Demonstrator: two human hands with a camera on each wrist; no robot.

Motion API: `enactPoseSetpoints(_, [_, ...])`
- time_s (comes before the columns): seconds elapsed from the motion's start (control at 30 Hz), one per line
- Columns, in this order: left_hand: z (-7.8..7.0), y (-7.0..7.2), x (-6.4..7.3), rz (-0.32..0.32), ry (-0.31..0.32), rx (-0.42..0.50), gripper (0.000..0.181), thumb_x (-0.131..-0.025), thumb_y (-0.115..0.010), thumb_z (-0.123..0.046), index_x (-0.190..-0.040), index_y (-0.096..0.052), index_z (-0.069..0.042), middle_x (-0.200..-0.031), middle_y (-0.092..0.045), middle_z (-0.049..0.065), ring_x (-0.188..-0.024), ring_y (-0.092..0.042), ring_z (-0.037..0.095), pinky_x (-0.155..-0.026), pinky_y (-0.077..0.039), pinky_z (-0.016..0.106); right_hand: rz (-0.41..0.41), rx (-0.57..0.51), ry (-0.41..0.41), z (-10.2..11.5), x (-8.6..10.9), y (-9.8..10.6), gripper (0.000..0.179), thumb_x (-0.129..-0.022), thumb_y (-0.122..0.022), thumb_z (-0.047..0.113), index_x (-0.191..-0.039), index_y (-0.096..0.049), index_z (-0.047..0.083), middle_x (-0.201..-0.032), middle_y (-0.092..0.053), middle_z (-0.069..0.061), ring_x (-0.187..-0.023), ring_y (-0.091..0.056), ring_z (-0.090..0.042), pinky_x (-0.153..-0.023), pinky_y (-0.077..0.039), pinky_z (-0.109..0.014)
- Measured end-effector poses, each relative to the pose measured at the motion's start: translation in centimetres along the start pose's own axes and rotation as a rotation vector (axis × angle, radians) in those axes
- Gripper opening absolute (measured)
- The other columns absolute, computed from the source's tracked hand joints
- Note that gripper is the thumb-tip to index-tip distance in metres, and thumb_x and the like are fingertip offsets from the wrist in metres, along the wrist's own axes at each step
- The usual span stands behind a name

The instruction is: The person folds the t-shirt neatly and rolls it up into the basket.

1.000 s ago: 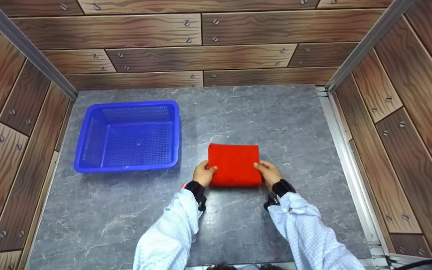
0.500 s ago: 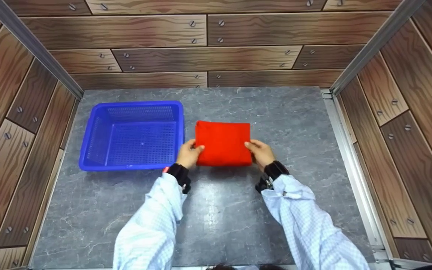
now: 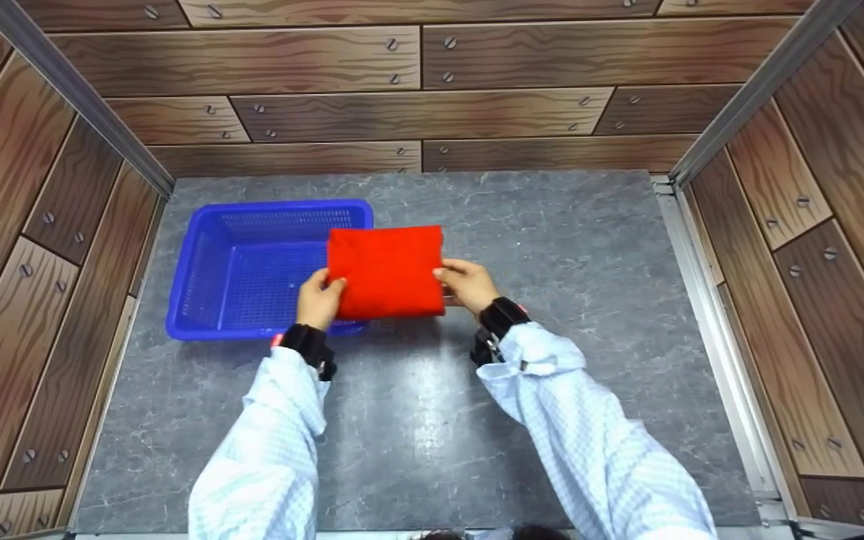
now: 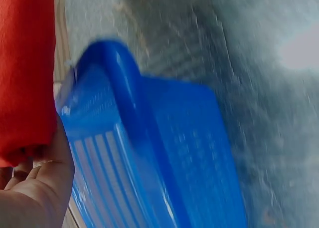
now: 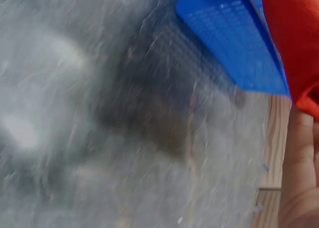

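Observation:
A folded red cloth [image 3: 387,271] is held up between both hands, its left part overlapping the right side of a blue plastic basket [image 3: 274,333] in the head view. My left hand [image 3: 319,300] grips the cloth's left edge, thumb on top and fingers underneath. On the opposite edge my right hand [image 3: 471,285] pinches the cloth the same way. The left wrist view has the red cloth [image 4: 27,73] above the basket's rim [image 4: 122,83]. In the right wrist view the cloth [image 5: 299,43] is over bare fingers [image 5: 301,153], with the basket [image 5: 234,43] behind it.
The basket stands at the back left of a grey marbled table [image 3: 552,420]. Wood-patterned panels [image 3: 327,64] wall the table at the back and both sides, with metal rails [image 3: 717,337] along the right edge.
Both hands have carried the folded red cloth from the middle of the table leftward and farther back, until it overlaps the basket's right side. The basket has stayed in its place.

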State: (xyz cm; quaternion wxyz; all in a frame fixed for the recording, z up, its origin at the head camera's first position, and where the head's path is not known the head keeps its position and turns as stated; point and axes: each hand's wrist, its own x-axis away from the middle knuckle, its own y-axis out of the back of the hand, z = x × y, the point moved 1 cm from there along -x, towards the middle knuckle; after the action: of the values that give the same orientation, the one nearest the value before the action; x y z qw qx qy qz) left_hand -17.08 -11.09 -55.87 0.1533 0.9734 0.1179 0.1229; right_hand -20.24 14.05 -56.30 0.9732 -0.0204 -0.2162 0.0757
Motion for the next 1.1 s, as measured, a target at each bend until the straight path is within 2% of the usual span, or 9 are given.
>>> enactPoseSetpoints(0.13, [0.4,2.0,-0.5,-0.052,0.019,0.009,0.035,-0.093,-0.053,-0.006,-0.125,-0.059,0.008,-0.12,-0.062,0.029,-0.107,-0.058,0.034,-0.094,-0.045,0.037,0.053,0.062,0.029,0.8,-0.5,-2.4,0.045,-0.095,-0.059,0.005,-0.138,-0.049,-0.006,-0.112,-0.068,-0.018,-0.078,-0.067,-0.016,-0.077,-0.06,-0.035])
enactPoseSetpoints(0.23, [0.9,3.1,-0.7,-0.09,0.024,0.008,0.035,-0.093,-0.053,-0.005,-0.125,-0.059,0.008,-0.119,-0.062,0.029,-0.105,-0.058,0.034,-0.091,-0.044,0.033,0.108,0.093,0.043,1.0,-0.8,-3.9,0.046,-0.097,-0.056,0.003,-0.14,-0.046,-0.007,-0.123,-0.064,-0.026,-0.082,-0.067,-0.016,-0.084,-0.059,-0.038])
enactPoseSetpoints(0.37, [1.7,4.3,-0.9,-0.117,0.033,-0.024,0.035,-0.093,-0.052,-0.005,-0.124,-0.059,0.009,-0.118,-0.062,0.03,-0.104,-0.059,0.036,-0.088,-0.045,0.034,0.169,0.12,0.051,0.8,-1.1,-5.3,0.049,-0.097,-0.052,0.0,-0.144,-0.04,-0.009,-0.133,-0.056,-0.031,-0.097,-0.068,-0.023,-0.091,-0.056,-0.041])
enactPoseSetpoints(0.57, [2.4,6.4,-1.2,-0.12,0.043,-0.101,0.036,-0.094,-0.052,-0.005,-0.126,-0.056,0.011,-0.125,-0.059,0.032,-0.113,-0.056,0.039,-0.1,-0.043,0.044,0.282,0.16,0.042,1.1,-1.3,-7.4,0.055,-0.097,-0.052,0.0,-0.148,-0.033,-0.008,-0.143,-0.048,-0.029,-0.127,-0.055,-0.036,-0.103,-0.048,-0.044])
enactPoseSetpoints(0.7, [2.4,7.9,-1.5,-0.111,0.058,-0.18,0.037,-0.095,-0.052,-0.006,-0.129,-0.054,0.01,-0.129,-0.057,0.031,-0.119,-0.054,0.04,-0.106,-0.04,0.046,0.345,0.247,0.043,1.6,-1.5,-8.7,0.059,-0.095,-0.055,0.004,-0.15,-0.034,-0.001,-0.146,-0.047,-0.024,-0.13,-0.053,-0.034,-0.107,-0.044,-0.046])
enactPoseSetpoints(0.87, [2.0,9.2,-1.9,-0.122,0.069,-0.23,0.037,-0.096,-0.052,-0.008,-0.13,-0.056,0.006,-0.128,-0.059,0.029,-0.119,-0.055,0.039,-0.105,-0.04,0.046,0.384,0.322,0.062,2.0,-1.8,-10.0,0.063,-0.095,-0.056,0.006,-0.152,-0.03,0.0,-0.15,-0.043,-0.023,-0.132,-0.051,-0.033,-0.101,-0.046,-0.04])
enactPoseSetpoints(1.1, [1.6,10.3,-2.6,-0.152,0.054,-0.273,0.035,-0.096,-0.051,-0.006,-0.127,-0.056,0.008,-0.123,-0.059,0.032,-0.117,-0.055,0.041,-0.103,-0.041,0.047,0.376,0.381,0.104,2.8,-2.2,-11.6,0.07,-0.092,-0.059,0.006,-0.152,-0.026,-0.004,-0.155,-0.034,-0.022,-0.146,-0.033,-0.032,-0.118,-0.031,-0.04])
